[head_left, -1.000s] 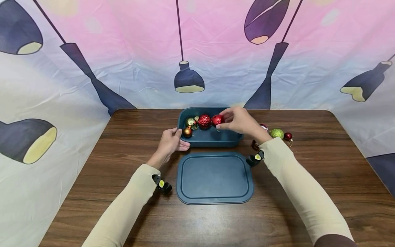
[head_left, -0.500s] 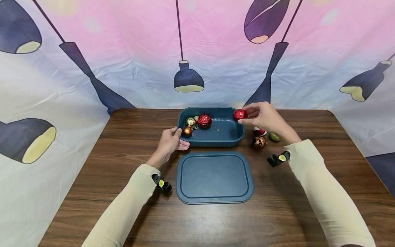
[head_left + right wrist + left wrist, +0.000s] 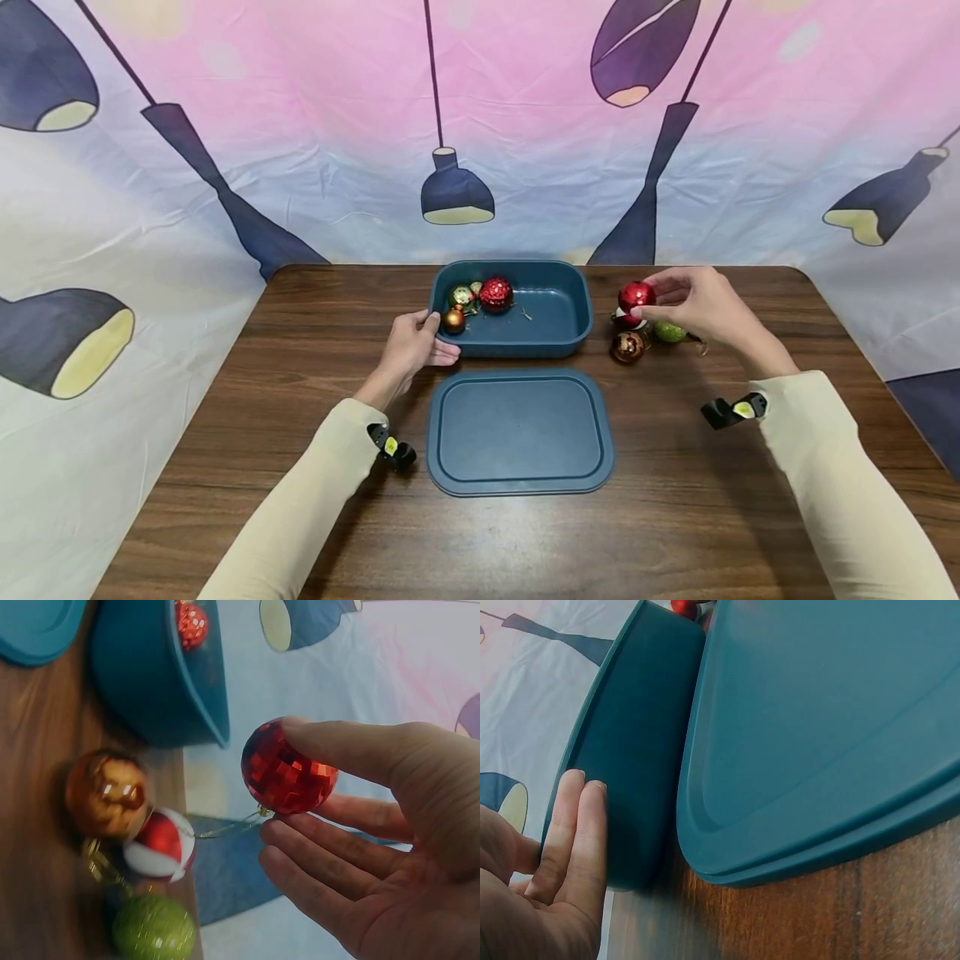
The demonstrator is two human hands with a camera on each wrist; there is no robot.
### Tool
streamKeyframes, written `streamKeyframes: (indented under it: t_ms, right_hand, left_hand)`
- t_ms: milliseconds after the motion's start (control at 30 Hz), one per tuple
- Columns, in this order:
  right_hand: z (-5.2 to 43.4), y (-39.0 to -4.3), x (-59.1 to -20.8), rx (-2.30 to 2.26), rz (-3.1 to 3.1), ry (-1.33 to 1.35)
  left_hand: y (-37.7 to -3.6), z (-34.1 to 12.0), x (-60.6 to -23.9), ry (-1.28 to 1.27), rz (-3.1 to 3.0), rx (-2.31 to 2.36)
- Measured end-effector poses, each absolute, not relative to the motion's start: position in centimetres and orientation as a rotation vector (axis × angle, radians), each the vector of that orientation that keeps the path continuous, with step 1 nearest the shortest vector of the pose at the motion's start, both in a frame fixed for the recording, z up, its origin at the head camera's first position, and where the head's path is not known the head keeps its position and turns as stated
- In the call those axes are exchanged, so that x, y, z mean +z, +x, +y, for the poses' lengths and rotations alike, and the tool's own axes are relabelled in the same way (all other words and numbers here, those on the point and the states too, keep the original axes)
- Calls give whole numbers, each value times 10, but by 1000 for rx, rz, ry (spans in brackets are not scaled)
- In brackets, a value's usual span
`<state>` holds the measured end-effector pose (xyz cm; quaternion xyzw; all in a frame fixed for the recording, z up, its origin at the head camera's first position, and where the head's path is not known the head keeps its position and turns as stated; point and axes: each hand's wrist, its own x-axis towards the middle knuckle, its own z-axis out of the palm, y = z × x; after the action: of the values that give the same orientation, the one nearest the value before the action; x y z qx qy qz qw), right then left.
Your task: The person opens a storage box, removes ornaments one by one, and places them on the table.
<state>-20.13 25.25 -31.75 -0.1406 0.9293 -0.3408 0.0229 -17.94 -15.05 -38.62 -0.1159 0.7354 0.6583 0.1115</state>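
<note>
My right hand (image 3: 701, 310) pinches a shiny red mirrored Christmas bauble (image 3: 281, 776) between thumb and fingers, held up over the loose ornaments right of the box. A gold loop hangs from its cap in the right wrist view. My left hand (image 3: 408, 343) grips the front left corner of the blue plastic box (image 3: 525, 346), thumb near the rim. Two of its fingers (image 3: 585, 840) lie along the outer wall in the left wrist view. Inside the box at left sit a red textured bauble (image 3: 496, 295), a pale gold bauble (image 3: 462, 297) and an orange-gold bauble (image 3: 454, 321).
The blue lid (image 3: 521, 432) lies flat in front of the box. To the right are a brown-gold bauble (image 3: 627, 347), a red and white ornament (image 3: 161, 844) and a green glittery bauble (image 3: 154, 928) on the wooden table (image 3: 322, 500). A printed cloth (image 3: 360, 192) hangs behind.
My right hand has carried the red bauble out of the box and to the right, over the loose ornaments. The left hand and box have stayed in place.
</note>
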Motion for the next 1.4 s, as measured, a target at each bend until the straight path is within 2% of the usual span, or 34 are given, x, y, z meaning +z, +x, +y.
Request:
streamKeyframes:
  t_ms: [600,1000,1400]
  right_hand:
    - [295,-184,-351,-1031,2860,-348]
    - [300,-174,-380,-1005,2814,-313]
    - [302,-169,-387,-1026,2807,-284]
  left_hand:
    - [-180,-153,-385,-357,2142,1939]
    - [-181,-152,-387,-334,2156,1937]
    - [-182,-150,-389,-336,2161,1926]
